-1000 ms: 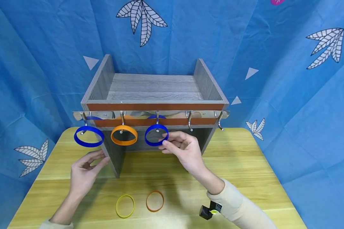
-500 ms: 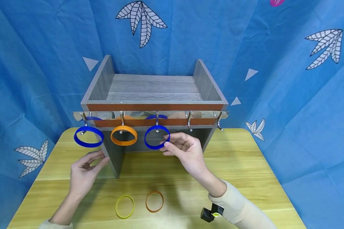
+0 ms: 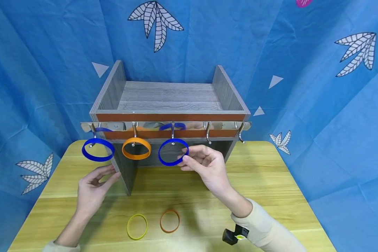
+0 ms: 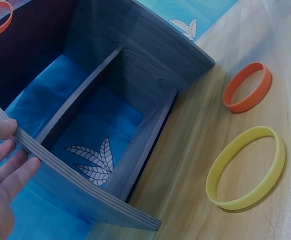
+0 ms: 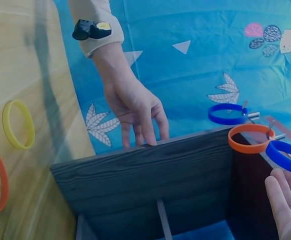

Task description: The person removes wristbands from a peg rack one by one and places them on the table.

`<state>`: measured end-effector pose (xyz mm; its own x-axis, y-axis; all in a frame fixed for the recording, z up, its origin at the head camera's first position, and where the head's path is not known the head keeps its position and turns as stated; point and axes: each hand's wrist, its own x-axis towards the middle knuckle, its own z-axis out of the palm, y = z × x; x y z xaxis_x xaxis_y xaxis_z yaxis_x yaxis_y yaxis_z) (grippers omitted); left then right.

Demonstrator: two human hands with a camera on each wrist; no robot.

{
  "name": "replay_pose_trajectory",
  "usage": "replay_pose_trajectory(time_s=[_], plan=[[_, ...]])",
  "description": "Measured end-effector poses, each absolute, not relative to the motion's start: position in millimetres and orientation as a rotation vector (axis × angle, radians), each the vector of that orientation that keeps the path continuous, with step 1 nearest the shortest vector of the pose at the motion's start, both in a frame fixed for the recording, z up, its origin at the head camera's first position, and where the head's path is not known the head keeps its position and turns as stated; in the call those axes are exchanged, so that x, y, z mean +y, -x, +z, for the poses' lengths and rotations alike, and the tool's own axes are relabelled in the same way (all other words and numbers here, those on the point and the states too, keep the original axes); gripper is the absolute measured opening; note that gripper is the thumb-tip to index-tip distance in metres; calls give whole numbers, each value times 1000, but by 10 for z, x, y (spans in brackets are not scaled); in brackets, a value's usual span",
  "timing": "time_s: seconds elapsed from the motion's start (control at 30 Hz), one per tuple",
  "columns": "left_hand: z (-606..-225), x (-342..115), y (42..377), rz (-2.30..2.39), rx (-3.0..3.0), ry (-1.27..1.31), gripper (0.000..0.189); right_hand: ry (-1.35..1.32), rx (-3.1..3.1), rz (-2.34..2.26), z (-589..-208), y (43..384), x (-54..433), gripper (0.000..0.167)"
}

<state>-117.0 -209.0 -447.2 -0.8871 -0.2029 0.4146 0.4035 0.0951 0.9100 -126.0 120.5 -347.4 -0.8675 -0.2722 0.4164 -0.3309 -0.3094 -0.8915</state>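
Observation:
My right hand (image 3: 209, 169) pinches the right side of a blue wristband (image 3: 163, 162) between thumb and fingers. This band is at the middle hook (image 3: 173, 133) of the metal rail, with the hook tip inside its loop. On the two hooks to the left hang another blue wristband (image 3: 96, 158) and an orange wristband (image 3: 136, 157). My left hand (image 3: 92, 190) grips the front edge of the grey wooden shelf's left side panel (image 3: 125, 183); in the left wrist view, the thumb and fingers (image 4: 16, 176) lie on opposite faces of that panel.
A yellow wristband (image 3: 128, 227) and a second orange wristband (image 3: 179, 222) lie on the wooden table (image 3: 264, 196) in front of the shelf. Two bare hooks, including the far-right hook (image 3: 242, 134), stick out from the rail. A blue patterned cloth (image 3: 327, 122) hangs behind.
My right hand has shifted slightly to the right and pulled the held blue wristband a little down and towards me. The left hand stays on the panel.

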Motion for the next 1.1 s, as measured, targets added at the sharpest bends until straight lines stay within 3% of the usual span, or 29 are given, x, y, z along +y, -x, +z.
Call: replay_pose_trajectory(time_s=[0.6, 1.1], plan=[[-4469, -2092, 1186, -1848, -1961, 182, 24, -786, -1887, 2333, -3341, 1165, 1332, 21], [-4479, -2098, 1171, -1875, -1916, 226, 25, -727, -2010, 2328, -3572, 1065, 1620, 25]])
